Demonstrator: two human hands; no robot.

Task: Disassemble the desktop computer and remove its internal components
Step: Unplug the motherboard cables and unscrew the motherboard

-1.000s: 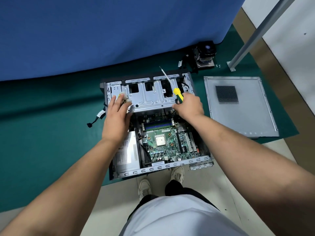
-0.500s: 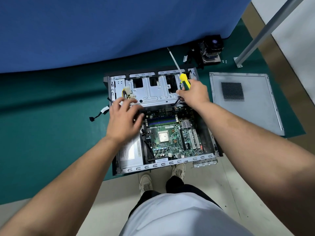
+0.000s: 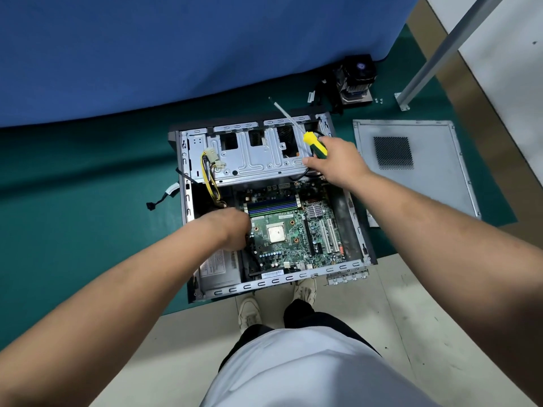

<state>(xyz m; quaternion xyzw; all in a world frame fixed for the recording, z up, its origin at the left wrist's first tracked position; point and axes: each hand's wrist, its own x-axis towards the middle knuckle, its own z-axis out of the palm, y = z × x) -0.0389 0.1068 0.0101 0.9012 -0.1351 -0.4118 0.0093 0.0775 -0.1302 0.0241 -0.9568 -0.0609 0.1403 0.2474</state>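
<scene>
Green motherboard (image 3: 293, 230) lies between left hand (image 3: 232, 230) and right hand (image 3: 338, 163).

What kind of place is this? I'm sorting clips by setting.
Probably an indoor work area set up for teardown, not a proper repair bench. The open computer case lies on a green mat on the floor, its removed side panel and cooler fan laid out beside it, before a blue drape.

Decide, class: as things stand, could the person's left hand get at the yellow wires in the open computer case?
Probably yes. The left hand is already inside the case, just below the yellow wires, with nothing lying between them. The right hand and its screwdriver are off to the other side.
</scene>
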